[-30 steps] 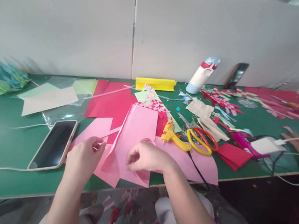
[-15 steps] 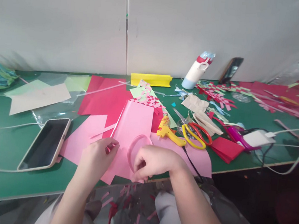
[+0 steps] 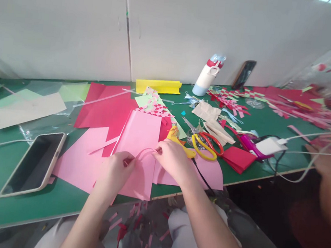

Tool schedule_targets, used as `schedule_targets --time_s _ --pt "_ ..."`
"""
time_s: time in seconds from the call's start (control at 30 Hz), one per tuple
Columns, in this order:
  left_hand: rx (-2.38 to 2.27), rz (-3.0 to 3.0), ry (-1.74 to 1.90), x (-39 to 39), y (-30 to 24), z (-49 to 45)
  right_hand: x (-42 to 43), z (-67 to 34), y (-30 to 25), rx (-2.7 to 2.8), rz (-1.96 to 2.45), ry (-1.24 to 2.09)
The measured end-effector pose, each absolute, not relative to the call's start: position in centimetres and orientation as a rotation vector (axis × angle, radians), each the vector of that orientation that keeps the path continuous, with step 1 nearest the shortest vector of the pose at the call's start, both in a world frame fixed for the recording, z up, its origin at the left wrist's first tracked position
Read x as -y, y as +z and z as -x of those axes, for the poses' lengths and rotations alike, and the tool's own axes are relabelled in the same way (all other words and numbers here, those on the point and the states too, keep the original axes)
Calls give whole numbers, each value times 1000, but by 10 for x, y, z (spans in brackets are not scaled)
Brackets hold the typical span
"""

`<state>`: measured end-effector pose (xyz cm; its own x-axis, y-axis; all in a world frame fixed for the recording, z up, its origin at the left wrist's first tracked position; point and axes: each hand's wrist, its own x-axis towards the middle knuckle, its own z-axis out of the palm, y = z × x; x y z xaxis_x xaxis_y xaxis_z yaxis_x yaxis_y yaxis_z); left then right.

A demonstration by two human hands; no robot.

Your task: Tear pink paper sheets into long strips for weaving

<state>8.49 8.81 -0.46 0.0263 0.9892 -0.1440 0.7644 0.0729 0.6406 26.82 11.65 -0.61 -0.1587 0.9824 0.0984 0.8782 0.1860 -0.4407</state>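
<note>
A thin pink paper strip (image 3: 145, 150) arches between my two hands, above a pink paper sheet (image 3: 144, 129). My left hand (image 3: 119, 170) is closed, with thumb and finger pinching the strip's left end. The strip's right end sits in the pinched fingers of my right hand (image 3: 169, 156). Just beyond my right hand lies a yellow glue gun (image 3: 174, 134), partly hidden by it. Scissors (image 3: 206, 144) with yellow and red handles rest to its right. More pink paper (image 3: 82, 154) spreads beneath and left of my left hand.
A phone (image 3: 34, 163) lies at the left. Red paper (image 3: 104, 105), a yellow folded strip (image 3: 157, 86) and a bottle (image 3: 209, 75) stand or lie toward the wall. Folded red paper (image 3: 238, 158) and a white charger (image 3: 269, 146) with cables are at right. A co-worker's arm (image 3: 330, 173) shows there.
My right hand has moved up and away from the table's front edge. The strip, looped round beside it before, now forms a low arch between both hands. The view has shifted slightly right.
</note>
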Motion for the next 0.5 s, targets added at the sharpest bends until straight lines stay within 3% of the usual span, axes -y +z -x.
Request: schedule_targets --time_s 0.3,0.5 --pt "-1311 -1137 714 -85 17 -44 -124 -298 8 1639 1409 1349" --pt "-1295 -1108 702 -82 17 -30 -126 -306 16 1373 1255 1528"
